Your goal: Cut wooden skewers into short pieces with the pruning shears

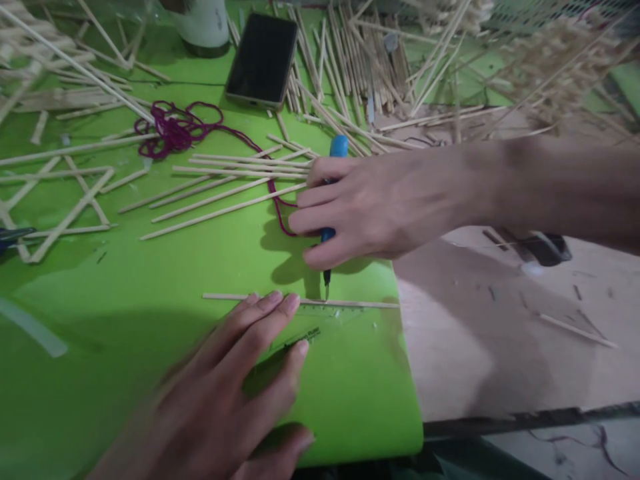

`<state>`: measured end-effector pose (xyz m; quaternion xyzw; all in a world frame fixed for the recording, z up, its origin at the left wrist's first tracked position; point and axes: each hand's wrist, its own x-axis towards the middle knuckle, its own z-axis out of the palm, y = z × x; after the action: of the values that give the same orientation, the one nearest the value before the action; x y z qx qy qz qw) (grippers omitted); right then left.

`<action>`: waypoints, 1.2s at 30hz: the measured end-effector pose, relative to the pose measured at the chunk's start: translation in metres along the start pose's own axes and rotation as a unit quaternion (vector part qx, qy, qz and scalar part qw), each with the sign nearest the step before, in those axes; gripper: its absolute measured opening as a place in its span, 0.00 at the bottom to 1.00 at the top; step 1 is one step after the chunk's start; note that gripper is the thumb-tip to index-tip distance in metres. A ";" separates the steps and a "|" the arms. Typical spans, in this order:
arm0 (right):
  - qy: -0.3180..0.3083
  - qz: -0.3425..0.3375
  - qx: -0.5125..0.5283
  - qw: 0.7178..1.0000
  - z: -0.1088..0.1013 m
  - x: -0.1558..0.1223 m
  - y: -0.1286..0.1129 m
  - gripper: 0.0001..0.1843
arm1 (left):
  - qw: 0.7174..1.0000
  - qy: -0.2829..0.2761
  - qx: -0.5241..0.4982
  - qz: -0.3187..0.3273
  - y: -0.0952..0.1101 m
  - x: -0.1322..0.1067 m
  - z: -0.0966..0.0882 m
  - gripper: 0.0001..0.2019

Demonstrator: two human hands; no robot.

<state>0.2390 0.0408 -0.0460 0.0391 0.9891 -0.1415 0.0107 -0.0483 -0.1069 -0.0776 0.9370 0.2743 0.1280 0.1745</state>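
Observation:
My right hand [360, 207] is closed around a blue craft knife [339, 145], its thin tip pointing down. That tip touches a thin wooden stick [360, 304] lying crosswise on the green mat. Flat and with fingers spread, my left hand [235, 373] presses its fingertips on the stick, left of the knife. Under that hand a clear ruler [305, 339] with printed marks lies along the stick's near side; part of it is hidden. Several loose sticks [215, 200] fan out left of my right hand.
A phone [263, 60] lies at the back beside a bottle [203, 27] and many bundled sticks [350, 67]. Tangled purple yarn [175, 130] trails toward my right hand. A star-shaped stick frame [65, 207] lies left. The green mat [125, 373] ends beside a bare board [490, 360].

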 end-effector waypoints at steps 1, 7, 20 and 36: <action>-0.003 0.001 -0.002 1.000 0.000 0.000 -0.001 0.22 | 1.000 -0.001 -0.003 0.000 0.000 0.000 0.000 0.19; -0.033 -0.031 -0.038 0.998 0.000 0.006 -0.011 0.14 | 1.000 0.015 -0.008 -0.003 0.002 0.002 -0.001 0.19; 0.013 -0.019 -0.035 0.999 0.002 0.005 -0.013 0.22 | 0.999 0.030 -0.015 -0.005 0.002 0.002 -0.001 0.18; -0.030 -0.030 -0.103 0.994 0.003 0.001 -0.010 0.18 | 0.999 0.027 -0.021 -0.008 0.002 0.003 -0.002 0.18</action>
<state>0.2371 0.0303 -0.0463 0.0037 0.9984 -0.0404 0.0400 -0.0455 -0.1061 -0.0747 0.9270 0.2836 0.1578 0.1878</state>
